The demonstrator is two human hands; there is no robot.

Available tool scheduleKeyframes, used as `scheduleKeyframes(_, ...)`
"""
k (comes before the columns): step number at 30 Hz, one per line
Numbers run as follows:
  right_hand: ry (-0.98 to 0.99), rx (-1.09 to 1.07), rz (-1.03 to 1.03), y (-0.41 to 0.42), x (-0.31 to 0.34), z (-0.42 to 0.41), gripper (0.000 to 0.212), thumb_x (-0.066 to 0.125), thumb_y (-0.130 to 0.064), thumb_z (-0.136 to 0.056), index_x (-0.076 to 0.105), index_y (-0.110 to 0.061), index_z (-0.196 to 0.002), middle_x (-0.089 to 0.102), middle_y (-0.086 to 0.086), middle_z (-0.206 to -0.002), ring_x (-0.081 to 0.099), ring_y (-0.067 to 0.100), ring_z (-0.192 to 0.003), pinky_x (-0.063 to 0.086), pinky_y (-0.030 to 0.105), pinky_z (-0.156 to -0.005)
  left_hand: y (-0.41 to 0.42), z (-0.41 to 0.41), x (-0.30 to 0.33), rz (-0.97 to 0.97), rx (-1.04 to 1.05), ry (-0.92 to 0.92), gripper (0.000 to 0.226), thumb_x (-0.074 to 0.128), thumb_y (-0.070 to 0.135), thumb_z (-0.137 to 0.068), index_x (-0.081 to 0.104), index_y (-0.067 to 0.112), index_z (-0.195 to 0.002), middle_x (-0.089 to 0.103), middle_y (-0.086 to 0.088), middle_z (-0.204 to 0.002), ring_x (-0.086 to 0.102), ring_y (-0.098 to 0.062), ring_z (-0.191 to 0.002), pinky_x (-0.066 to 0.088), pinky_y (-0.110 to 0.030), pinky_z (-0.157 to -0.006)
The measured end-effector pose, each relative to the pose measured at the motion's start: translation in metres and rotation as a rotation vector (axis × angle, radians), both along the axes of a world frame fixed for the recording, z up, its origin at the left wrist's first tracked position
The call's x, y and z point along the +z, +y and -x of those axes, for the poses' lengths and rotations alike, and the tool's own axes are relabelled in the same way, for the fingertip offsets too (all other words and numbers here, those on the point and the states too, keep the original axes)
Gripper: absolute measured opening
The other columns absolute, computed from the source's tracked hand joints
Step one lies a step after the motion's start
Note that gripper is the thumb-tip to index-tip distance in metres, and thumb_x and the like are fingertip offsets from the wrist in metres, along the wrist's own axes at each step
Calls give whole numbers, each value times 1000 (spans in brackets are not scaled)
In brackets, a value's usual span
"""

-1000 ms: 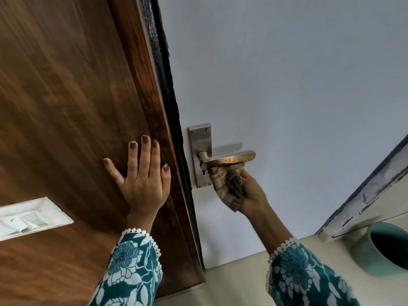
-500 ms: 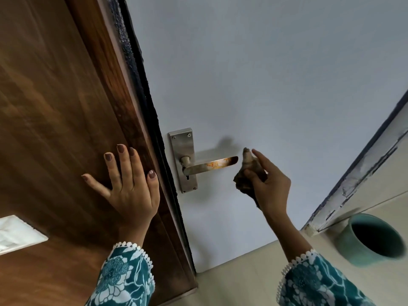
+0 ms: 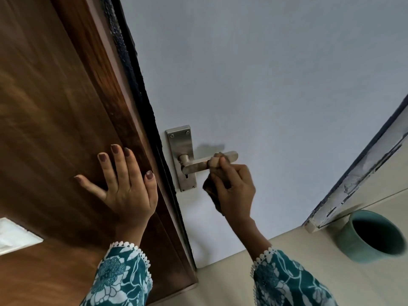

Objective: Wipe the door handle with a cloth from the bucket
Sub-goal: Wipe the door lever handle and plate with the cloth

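A steel lever door handle [image 3: 196,164] on a long backplate [image 3: 180,149] sits on the pale grey door [image 3: 265,85]. My right hand [image 3: 234,188] holds a crumpled brown-beige cloth [image 3: 213,164] and presses it onto the lever near its outer end; the tip of the lever shows past the cloth. My left hand [image 3: 125,184] lies flat with fingers spread on the dark wooden panel [image 3: 55,129], just left of the door's edge. The teal bucket [image 3: 371,237] stands on the floor at the lower right, and its inside looks dark.
A black seal strip [image 3: 134,85] runs along the joint between the wood and the grey door. A white switch plate [image 3: 15,237] is set in the wood at the far left. A chipped white frame edge [image 3: 357,184] slants above the bucket. Cream floor [image 3: 298,250] lies below.
My right hand first held the cloth under the lever, then pulled it off to the right, and now has brought it back onto the lever's outer part. The left hand stays on the wood.
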State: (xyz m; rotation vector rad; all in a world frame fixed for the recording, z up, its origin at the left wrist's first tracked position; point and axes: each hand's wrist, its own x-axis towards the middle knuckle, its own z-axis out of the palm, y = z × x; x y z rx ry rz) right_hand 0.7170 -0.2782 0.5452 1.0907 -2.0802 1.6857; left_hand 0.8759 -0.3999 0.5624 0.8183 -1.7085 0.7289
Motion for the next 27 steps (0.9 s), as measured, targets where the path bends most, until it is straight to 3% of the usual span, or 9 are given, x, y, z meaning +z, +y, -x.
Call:
scheduleKeyframes(4, 36, 94, 9, -4, 0, -16, 33, 67, -18, -80, 67, -12, -113, 64, 8, -92, 60, 16, -82, 48, 19, -67, 2, -2, 0, -21, -15, -1, 58, 26, 30, -99, 13, 9, -152, -1, 1, -162, -2, -21, -149, -13, -55, -112)
scheduleKeyframes(7, 81, 120, -22, 6, 2, -3, 34, 66, -22, -80, 68, -13, -112, 64, 5, -91, 57, 11, -82, 43, 10, -70, 3, -3, 1, -38, -28, -1, 59, 27, 31, -99, 11, 10, -152, -2, 2, -162, -3, -20, -149, -14, -54, -112)
scheduleKeyframes(10, -18, 18, 7, 18, 6, 22, 34, 73, -11, -77, 69, -12, -110, 63, 3, -91, 60, 13, -81, 38, 0, -73, 4, -4, 1, -41, -38, -3, 59, 28, 31, -99, 11, 11, -152, -2, 2, -162, -3, -20, -149, -15, -53, -112)
scheduleKeyframes(13, -59, -12, 26, 15, 7, 29, 34, 73, -6, -76, 69, -12, -110, 60, 0, -92, 62, 16, -83, 38, -1, -76, 2, -2, 1, -22, -14, -4, 59, 27, 30, -99, 13, 9, -152, -1, 0, -162, -1, -21, -149, -13, -55, -112)
scheduleKeyframes(18, 83, 54, 50, -8, -2, -5, 32, 74, -10, -75, 70, -8, -107, 63, 8, -86, 58, 16, -77, 44, 11, -69, 0, -1, -1, -10, -1, -2, 59, 25, 31, -99, 13, 9, -152, -1, 0, -162, -2, -21, -149, -12, -55, -112)
scheduleKeyframes(25, 299, 201, 33, -13, -3, -32, 30, 67, -17, -81, 67, -12, -110, 61, -1, -98, 60, 17, -84, 53, 29, -61, 4, -3, 2, -34, -37, 8, 58, 27, 31, -100, 10, 12, -153, -3, 4, -162, -3, -18, -149, -13, -54, -113)
scheduleKeyframes(27, 306, 204, 0, -6, -2, -18, 30, 70, -17, -78, 69, -12, -108, 67, 5, -93, 57, 14, -84, 52, 25, -65, 5, -4, 2, -45, -55, 7, 58, 27, 32, -100, 10, 13, -153, -3, 5, -162, -3, -18, -149, -13, -54, -113)
